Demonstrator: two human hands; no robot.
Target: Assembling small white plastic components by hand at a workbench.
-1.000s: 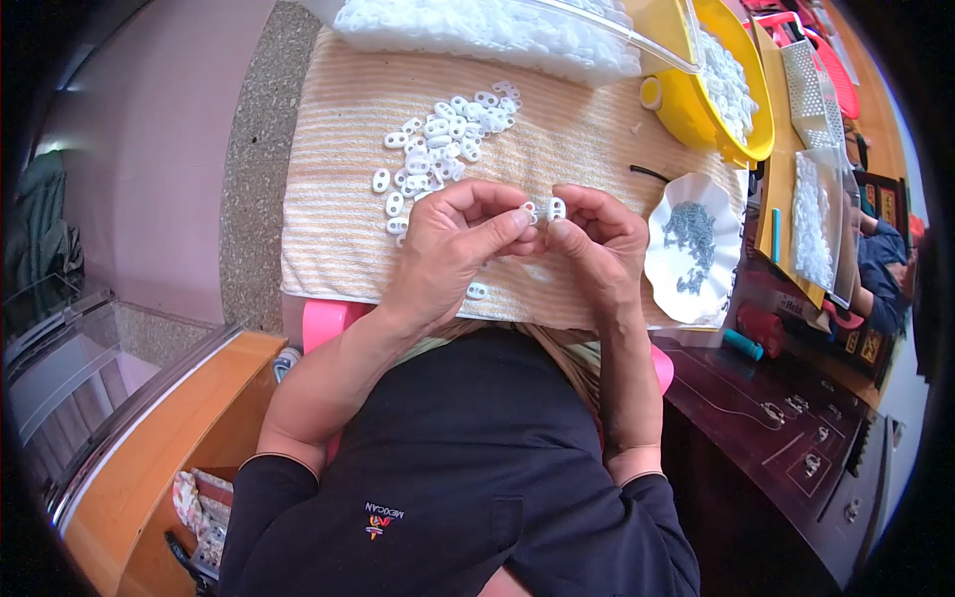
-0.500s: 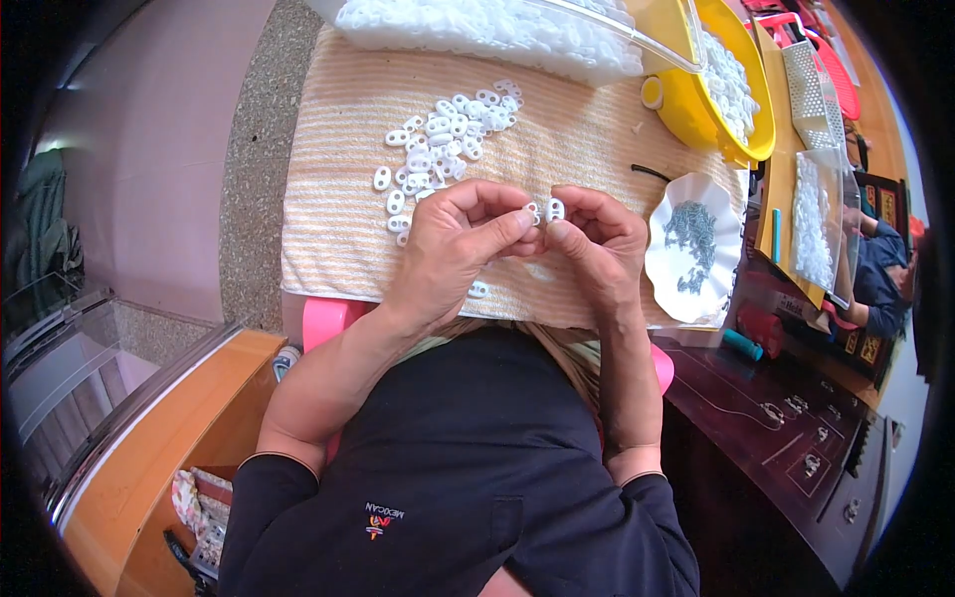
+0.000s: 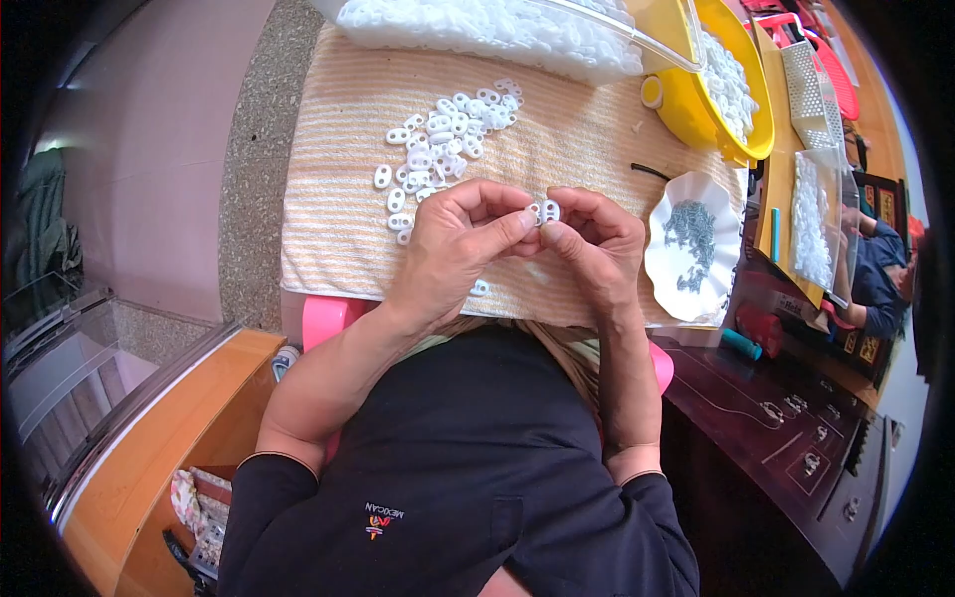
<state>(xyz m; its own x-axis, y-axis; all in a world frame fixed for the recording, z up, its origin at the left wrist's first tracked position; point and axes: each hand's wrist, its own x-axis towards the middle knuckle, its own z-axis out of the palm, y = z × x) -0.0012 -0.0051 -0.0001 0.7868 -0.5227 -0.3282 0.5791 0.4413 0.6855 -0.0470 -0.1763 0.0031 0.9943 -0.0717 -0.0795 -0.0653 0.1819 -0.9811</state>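
Note:
Above the striped towel, my left hand (image 3: 460, 239) pinches a small white plastic piece (image 3: 535, 210) between thumb and fingertips. My right hand (image 3: 600, 239) grips a white oval two-hole plastic piece (image 3: 550, 212) the same way. The two pieces meet edge to edge, or nearly so; the fingertips hide most of the contact. Beyond my left hand lies a loose pile of similar two-hole pieces (image 3: 439, 125). One more piece (image 3: 479, 288) rests by itself below my left wrist. Beside my right hand stands a white fluted dish (image 3: 661, 261) with many tiny grey-green parts in it.
A clear bin (image 3: 668, 45) full of white pieces spans the towel's (image 3: 348, 109) far edge. Next to it is a yellow basin (image 3: 686, 124) of white pieces. A thin black tool (image 3: 650, 171) lies near the dish. Another person (image 3: 880, 274) sits at the far right.
The right-hand piece has turned slightly and come closer to the left-hand piece. Otherwise both hands stay in nearly the same place.

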